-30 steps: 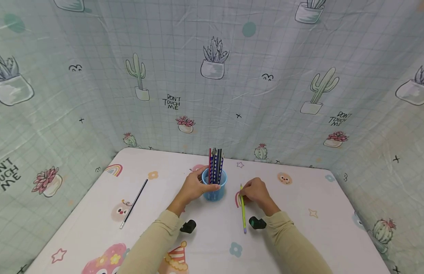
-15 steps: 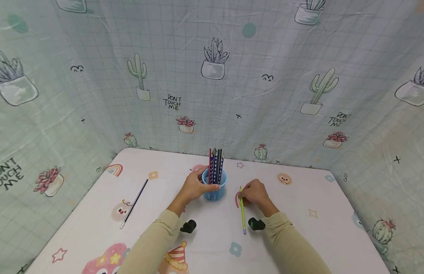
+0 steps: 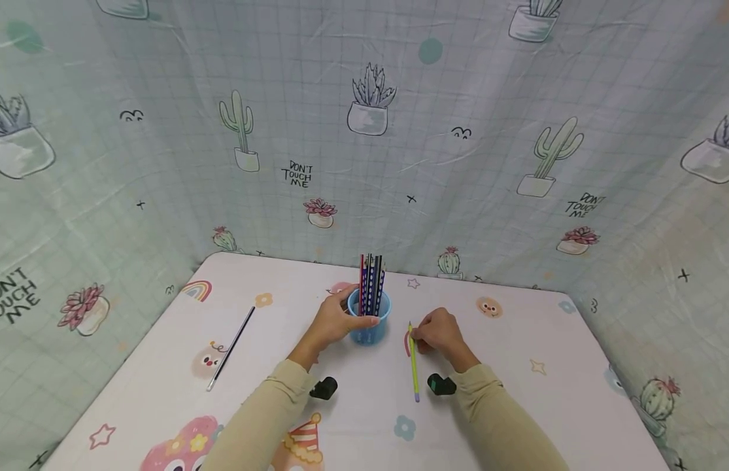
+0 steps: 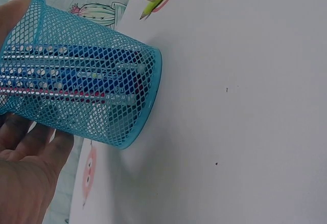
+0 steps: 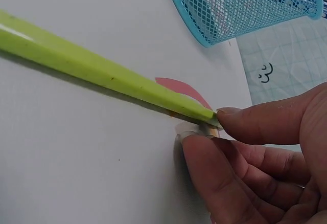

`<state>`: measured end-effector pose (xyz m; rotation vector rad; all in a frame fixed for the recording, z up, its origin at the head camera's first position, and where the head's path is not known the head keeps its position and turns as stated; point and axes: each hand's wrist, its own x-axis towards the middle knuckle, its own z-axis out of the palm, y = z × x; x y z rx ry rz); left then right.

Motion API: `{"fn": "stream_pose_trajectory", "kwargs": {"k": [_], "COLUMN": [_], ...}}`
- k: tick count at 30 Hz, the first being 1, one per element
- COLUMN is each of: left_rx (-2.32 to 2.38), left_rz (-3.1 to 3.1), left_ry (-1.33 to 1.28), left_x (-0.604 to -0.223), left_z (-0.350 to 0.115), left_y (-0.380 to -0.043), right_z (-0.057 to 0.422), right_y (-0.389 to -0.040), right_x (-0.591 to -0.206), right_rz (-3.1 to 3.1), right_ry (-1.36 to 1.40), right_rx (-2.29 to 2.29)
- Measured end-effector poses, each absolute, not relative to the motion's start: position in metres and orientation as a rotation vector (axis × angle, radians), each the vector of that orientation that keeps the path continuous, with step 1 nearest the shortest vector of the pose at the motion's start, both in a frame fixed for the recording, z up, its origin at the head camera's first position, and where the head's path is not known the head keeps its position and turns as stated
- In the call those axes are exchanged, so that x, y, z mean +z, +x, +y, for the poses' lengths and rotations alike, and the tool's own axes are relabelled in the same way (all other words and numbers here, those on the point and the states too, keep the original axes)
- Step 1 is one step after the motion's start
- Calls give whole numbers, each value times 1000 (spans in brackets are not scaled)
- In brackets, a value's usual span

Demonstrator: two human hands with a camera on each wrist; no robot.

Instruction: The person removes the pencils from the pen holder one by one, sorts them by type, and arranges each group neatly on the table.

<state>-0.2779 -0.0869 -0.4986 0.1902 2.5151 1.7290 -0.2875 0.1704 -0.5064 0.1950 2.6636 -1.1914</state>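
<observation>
One slim lime-green pencil (image 3: 414, 369), pinched near point by right hand (image 3: 439, 331), has shifted slightly toward light-blue mesh cup (image 3: 369, 335) gripped by left hand (image 3: 333, 319) near far edge of white patterned table (image 3: 576, 405); pencil right of cup, pickup seemingly underway.

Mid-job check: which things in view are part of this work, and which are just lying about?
Apparently in the job:
blue mesh cup, held by the left hand
pencils standing in it
green pencil, right hand gripping it near its point

Just lying about:
dark pencil-like stick, untouched; might be wanted later
</observation>
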Motion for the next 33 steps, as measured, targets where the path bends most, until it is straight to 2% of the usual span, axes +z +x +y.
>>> {"fn": "stream_pose_trajectory", "kwargs": {"k": [15, 33], "left_rx": [1738, 1717], "left_rz": [2505, 2498], "left_ry": [187, 157], "left_x": [-499, -497], "left_z": [-87, -87], "left_y": [-279, -280], "right_z": [174, 154], "right_y": [-291, -292], "right_x": [-502, -489], "right_rz": [2658, 2701], "right_ry": [185, -7], "right_rx": [-1223, -1277]}}
